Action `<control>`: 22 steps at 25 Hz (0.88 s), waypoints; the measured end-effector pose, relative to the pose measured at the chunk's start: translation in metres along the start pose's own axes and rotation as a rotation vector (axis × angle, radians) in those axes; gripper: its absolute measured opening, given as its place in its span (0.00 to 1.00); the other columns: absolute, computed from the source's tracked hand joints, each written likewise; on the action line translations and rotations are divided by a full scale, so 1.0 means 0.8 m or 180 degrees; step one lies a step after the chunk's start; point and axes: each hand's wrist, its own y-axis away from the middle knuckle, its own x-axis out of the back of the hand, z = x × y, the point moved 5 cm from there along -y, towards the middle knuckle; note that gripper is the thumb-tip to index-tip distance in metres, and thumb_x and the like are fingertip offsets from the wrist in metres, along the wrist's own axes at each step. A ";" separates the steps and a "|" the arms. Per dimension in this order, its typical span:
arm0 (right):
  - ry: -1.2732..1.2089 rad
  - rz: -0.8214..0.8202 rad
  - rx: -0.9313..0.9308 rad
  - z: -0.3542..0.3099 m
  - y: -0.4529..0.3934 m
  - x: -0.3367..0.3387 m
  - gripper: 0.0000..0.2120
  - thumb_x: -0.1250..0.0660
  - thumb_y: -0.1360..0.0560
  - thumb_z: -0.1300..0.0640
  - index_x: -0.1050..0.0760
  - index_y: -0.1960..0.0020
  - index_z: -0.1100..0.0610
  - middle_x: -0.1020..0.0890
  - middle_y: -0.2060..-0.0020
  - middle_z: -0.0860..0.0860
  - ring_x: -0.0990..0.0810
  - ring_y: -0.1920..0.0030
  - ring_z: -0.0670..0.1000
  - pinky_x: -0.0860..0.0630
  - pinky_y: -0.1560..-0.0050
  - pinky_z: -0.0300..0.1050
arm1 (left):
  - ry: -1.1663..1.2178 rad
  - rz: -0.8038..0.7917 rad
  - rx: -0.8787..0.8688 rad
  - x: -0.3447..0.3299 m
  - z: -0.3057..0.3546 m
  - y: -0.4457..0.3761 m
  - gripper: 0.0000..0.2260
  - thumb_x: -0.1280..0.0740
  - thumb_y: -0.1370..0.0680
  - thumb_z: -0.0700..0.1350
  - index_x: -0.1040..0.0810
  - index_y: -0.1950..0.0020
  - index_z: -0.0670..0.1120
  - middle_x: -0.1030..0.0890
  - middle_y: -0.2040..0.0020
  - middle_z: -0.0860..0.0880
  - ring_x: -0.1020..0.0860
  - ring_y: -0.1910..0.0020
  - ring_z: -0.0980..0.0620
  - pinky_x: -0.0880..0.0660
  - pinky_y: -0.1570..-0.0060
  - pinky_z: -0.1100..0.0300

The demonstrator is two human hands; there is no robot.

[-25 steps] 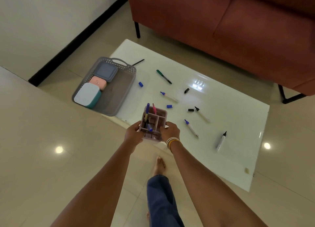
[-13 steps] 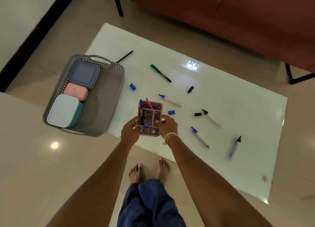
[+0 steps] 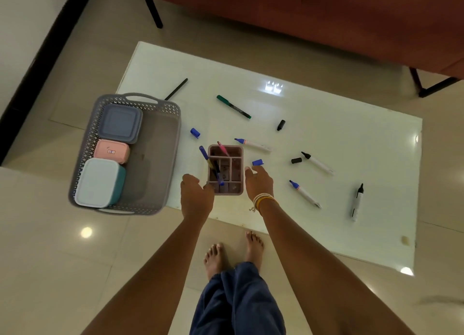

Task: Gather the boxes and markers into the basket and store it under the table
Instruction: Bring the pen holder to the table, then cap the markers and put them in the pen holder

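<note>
The glossy white tabletop [image 3: 339, 143] ran out wide to my right, its near edge just beyond my bare toes, with tiled floor open on every side but the sofa's. The grey latticed plastic basket [image 3: 160, 158] sat at the tabletop's left end, hanging past the near edge, three lidded boxes lined along its left wall: blue-grey [image 3: 120, 123], small pink [image 3: 112, 151], teal with a pale lid [image 3: 99, 182]. The mauve divided pen holder [image 3: 229, 176] stood near the front edge with a few markers upright inside. Half a second before I had gripped it with both hands; now my left hand [image 3: 197, 196] and right hand [image 3: 258, 184] flanked it, fingers loosened, holding nothing. Loose markers, such as the green one [image 3: 233, 106], and stray caps lay scattered to the right.
</note>
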 end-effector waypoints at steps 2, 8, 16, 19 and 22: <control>0.0085 0.0148 0.0005 0.008 0.000 0.012 0.20 0.45 0.19 0.49 0.31 0.30 0.57 0.23 0.35 0.56 0.23 0.38 0.55 0.28 0.37 0.47 | -0.0121 0.0113 -0.0412 -0.001 0.014 0.015 0.06 0.34 0.24 0.41 0.32 0.53 0.44 0.25 0.60 0.48 0.23 0.60 0.49 0.31 0.66 0.64; 0.0418 0.0233 0.0227 0.057 -0.014 0.069 0.16 0.41 0.21 0.53 0.27 0.35 0.57 0.20 0.41 0.56 0.20 0.44 0.55 0.25 0.44 0.46 | -0.0456 -0.0364 -0.1117 -0.079 0.059 0.054 0.03 0.36 0.23 0.40 0.27 0.56 0.44 0.25 0.63 0.50 0.25 0.61 0.52 0.30 0.58 0.65; 0.1985 0.0628 0.0693 0.132 -0.074 0.172 0.20 0.33 0.26 0.52 0.31 0.37 0.57 0.27 0.42 0.56 0.27 0.40 0.56 0.23 0.46 0.51 | 0.0388 -0.0922 0.0419 -0.218 0.075 0.056 0.16 0.35 0.22 0.43 0.31 0.35 0.43 0.22 0.40 0.42 0.20 0.47 0.45 0.21 0.47 0.53; 0.2707 0.0226 0.0864 0.155 -0.100 0.173 0.23 0.31 0.27 0.49 0.32 0.36 0.57 0.29 0.42 0.56 0.26 0.42 0.57 0.24 0.47 0.51 | 0.1133 -0.0624 0.1026 -0.237 0.078 0.029 0.18 0.34 0.23 0.44 0.32 0.35 0.40 0.23 0.39 0.39 0.19 0.52 0.44 0.19 0.51 0.50; 0.2797 0.0096 0.1230 0.161 -0.119 0.172 0.18 0.33 0.25 0.52 0.31 0.38 0.57 0.27 0.43 0.55 0.26 0.43 0.56 0.24 0.50 0.48 | 0.2339 -0.0534 0.1884 -0.247 0.091 0.016 0.19 0.31 0.23 0.48 0.32 0.38 0.41 0.23 0.43 0.40 0.19 0.52 0.43 0.19 0.48 0.50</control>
